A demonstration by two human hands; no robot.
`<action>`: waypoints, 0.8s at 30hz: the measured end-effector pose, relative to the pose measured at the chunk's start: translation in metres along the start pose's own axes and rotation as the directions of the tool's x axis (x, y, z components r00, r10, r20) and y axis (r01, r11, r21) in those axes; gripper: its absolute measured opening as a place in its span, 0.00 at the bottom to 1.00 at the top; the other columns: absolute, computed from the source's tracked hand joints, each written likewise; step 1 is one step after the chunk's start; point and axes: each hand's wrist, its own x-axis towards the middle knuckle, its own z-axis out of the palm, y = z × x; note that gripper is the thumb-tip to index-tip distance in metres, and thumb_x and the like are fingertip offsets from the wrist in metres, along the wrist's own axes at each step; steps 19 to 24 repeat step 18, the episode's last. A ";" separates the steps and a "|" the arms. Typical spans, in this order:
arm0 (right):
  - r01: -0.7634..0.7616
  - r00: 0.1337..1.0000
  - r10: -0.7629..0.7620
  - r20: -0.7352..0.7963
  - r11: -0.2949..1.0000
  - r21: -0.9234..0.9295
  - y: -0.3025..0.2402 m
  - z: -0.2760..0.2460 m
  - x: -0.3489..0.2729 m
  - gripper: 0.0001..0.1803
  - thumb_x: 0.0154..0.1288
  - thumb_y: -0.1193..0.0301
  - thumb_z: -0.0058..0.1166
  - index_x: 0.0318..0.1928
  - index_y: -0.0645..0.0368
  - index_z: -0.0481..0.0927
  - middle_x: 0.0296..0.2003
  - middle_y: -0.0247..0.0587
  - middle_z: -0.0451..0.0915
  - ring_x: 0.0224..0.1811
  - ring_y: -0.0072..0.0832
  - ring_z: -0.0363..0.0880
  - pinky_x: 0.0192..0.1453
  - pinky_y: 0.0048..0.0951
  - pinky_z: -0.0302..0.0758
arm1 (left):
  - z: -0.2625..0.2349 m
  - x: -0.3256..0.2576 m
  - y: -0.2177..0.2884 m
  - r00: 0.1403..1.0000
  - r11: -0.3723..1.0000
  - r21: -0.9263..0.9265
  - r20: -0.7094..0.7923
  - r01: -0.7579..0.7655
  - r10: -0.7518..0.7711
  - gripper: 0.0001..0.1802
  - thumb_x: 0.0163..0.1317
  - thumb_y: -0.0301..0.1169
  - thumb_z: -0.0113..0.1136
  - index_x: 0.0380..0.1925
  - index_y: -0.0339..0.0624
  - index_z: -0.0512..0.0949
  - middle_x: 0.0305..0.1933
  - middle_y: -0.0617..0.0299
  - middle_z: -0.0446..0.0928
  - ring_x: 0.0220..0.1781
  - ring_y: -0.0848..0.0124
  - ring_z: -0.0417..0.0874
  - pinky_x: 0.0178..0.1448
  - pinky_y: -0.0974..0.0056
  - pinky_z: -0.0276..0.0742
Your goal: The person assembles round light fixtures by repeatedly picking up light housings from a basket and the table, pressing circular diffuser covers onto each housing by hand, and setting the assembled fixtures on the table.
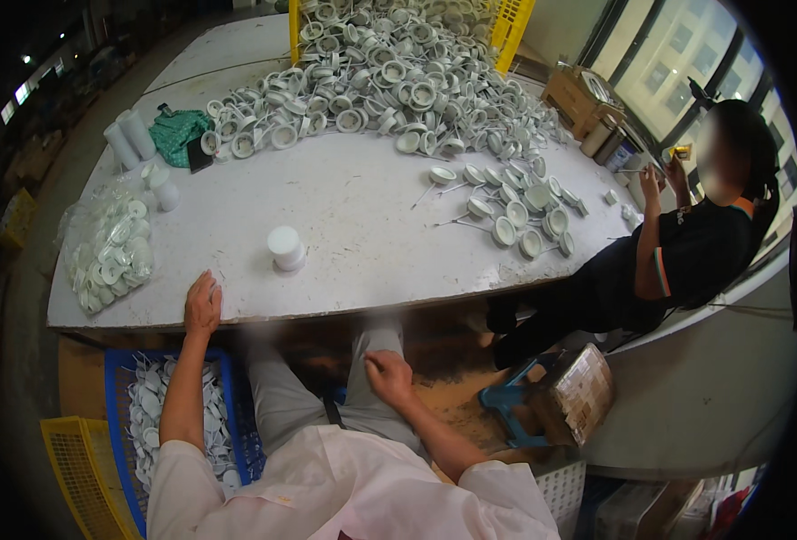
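My left hand [202, 304] lies on the near edge of the white table, fingers stretched out and together, holding nothing. Curled on my right thigh is my right hand [388, 373], closed, and no object shows in it. On the tabletop, to the right of my left hand, stands a white cylindrical container [286, 248] with a round top. Left of that hand lies a clear plastic bag [112, 256] full of round white plastic parts. A loose group of small white cup-shaped parts with thin stems [504, 230] is spread on the right side of the table.
A large heap of similar white parts [362, 90] spills from a yellow crate [510, 31] at the back. A blue basket [118, 432] of white pieces stands below my left arm. At the right, a person [695, 243] holds small items near a cardboard box [575, 103]. A blue stool [511, 405] stands nearby.
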 end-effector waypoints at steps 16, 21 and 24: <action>-0.084 0.991 0.085 0.102 0.996 -0.015 0.037 0.017 0.011 0.09 0.53 0.72 0.56 0.37 0.55 0.82 0.35 0.41 0.81 0.41 0.39 0.79 0.45 0.36 0.76 | -0.003 -0.001 0.000 0.999 0.999 0.025 -0.003 0.042 -0.042 0.14 0.59 0.30 0.53 0.42 0.34 0.76 0.55 0.45 0.74 0.59 0.50 0.73 0.63 0.55 0.67; -0.125 0.984 0.130 0.120 0.991 -0.045 0.035 0.016 0.013 0.11 0.53 0.70 0.57 0.38 0.55 0.83 0.35 0.42 0.81 0.42 0.39 0.79 0.46 0.36 0.76 | -0.001 0.000 0.000 0.997 0.997 0.023 0.012 0.070 -0.070 0.14 0.59 0.30 0.54 0.43 0.34 0.76 0.56 0.45 0.74 0.59 0.50 0.73 0.64 0.55 0.67; -0.125 0.984 0.130 0.120 0.991 -0.045 0.035 0.016 0.013 0.11 0.53 0.70 0.57 0.38 0.55 0.83 0.35 0.42 0.81 0.42 0.39 0.79 0.46 0.36 0.76 | -0.001 0.000 0.000 0.997 0.997 0.023 0.012 0.070 -0.070 0.14 0.59 0.30 0.54 0.43 0.34 0.76 0.56 0.45 0.74 0.59 0.50 0.73 0.64 0.55 0.67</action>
